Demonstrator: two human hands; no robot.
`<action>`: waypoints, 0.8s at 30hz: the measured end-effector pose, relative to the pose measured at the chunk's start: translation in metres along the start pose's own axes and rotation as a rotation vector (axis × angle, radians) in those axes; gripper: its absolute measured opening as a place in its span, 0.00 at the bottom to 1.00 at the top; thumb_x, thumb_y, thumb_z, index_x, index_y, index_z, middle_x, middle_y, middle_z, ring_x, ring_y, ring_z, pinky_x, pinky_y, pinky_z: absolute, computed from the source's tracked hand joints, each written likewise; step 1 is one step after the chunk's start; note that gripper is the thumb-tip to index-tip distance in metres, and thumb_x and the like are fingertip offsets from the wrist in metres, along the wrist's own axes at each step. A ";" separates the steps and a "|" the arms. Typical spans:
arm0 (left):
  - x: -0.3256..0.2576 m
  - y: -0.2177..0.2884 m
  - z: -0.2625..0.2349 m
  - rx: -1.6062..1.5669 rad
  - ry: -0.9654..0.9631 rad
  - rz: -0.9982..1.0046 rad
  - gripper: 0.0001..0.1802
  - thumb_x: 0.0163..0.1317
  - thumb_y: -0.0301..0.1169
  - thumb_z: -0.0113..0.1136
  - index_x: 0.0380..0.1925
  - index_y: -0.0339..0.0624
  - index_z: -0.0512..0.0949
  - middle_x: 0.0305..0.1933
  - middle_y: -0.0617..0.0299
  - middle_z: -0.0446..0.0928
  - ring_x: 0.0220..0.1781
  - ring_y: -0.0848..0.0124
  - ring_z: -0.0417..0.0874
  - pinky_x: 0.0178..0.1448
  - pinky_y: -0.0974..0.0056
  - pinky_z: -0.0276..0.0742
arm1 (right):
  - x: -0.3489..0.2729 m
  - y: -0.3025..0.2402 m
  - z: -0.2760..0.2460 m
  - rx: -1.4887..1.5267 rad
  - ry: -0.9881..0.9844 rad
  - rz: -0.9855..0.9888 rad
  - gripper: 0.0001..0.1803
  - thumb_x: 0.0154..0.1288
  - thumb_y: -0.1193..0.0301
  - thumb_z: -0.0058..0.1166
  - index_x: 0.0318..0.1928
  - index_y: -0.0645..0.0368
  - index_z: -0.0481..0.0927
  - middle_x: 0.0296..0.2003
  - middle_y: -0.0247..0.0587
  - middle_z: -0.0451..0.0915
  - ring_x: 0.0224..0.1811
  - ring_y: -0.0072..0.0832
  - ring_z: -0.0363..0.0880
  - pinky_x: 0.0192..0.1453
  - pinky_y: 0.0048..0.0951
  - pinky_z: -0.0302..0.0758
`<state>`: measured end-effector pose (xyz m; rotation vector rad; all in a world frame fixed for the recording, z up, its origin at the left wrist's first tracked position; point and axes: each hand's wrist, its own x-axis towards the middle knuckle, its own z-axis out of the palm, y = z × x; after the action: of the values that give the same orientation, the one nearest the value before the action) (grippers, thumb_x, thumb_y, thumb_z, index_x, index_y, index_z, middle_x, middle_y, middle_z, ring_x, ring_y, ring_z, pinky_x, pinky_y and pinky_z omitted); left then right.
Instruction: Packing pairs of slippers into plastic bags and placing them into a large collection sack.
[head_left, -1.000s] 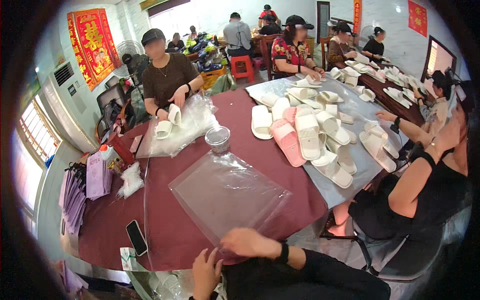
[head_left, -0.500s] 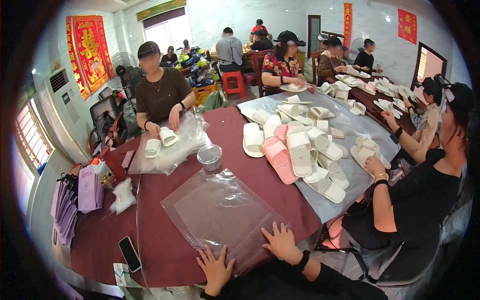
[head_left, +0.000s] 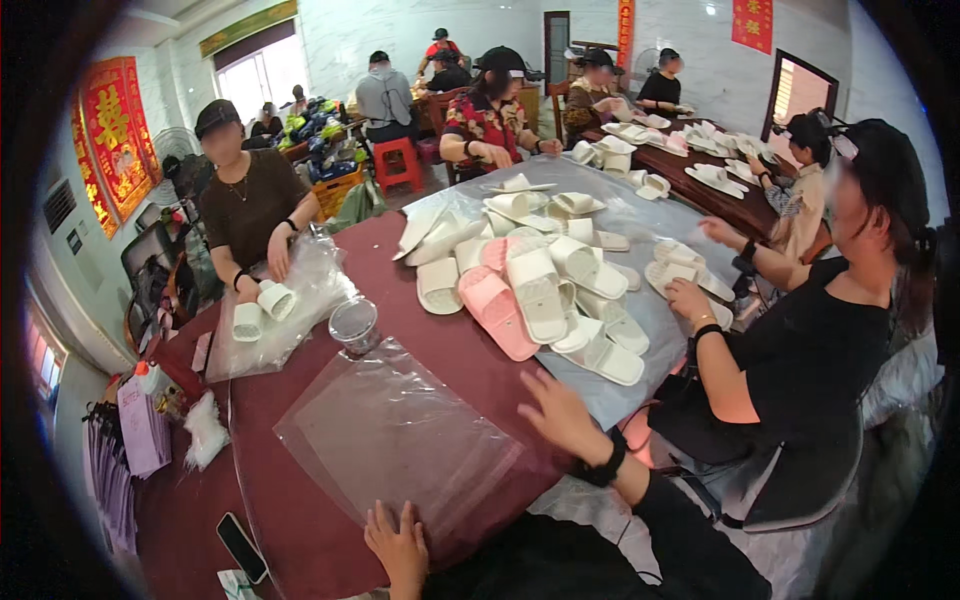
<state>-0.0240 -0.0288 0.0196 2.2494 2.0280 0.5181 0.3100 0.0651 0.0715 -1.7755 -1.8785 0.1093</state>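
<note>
Left hand point(head_left: 400, 545) flat at near edge of dark red bench point(head_left: 300, 520), fingers spread, gripping nothing, just beside stack of clear plastic bags point(head_left: 395, 440). Right hand point(head_left: 560, 415) over stack's right edge, fingers loosely open, empty. Beyond, clear cup point(head_left: 353, 325), then pile of white and pink slippers point(head_left: 535, 290) on grey sheet. Farther off, other people seated around bench.

We see bare red table point(head_left: 440, 330) between the clear bags point(head_left: 395, 440) and slipper pile point(head_left: 540, 290) (a round container point(head_left: 353, 323) blocks its left end).
</note>
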 end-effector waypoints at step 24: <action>-0.011 0.029 -0.014 0.078 -0.030 0.210 0.27 0.58 0.46 0.56 0.59 0.58 0.69 0.65 0.41 0.59 0.66 0.38 0.57 0.66 0.35 0.49 | 0.218 0.172 0.015 0.423 0.175 0.211 0.19 0.55 0.60 0.54 0.43 0.59 0.82 0.59 0.61 0.65 0.58 0.49 0.67 0.62 0.35 0.64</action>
<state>-0.0016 -0.0458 0.0382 2.5162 1.8403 0.4227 0.4629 0.2970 0.0590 -1.6210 -1.4159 0.3865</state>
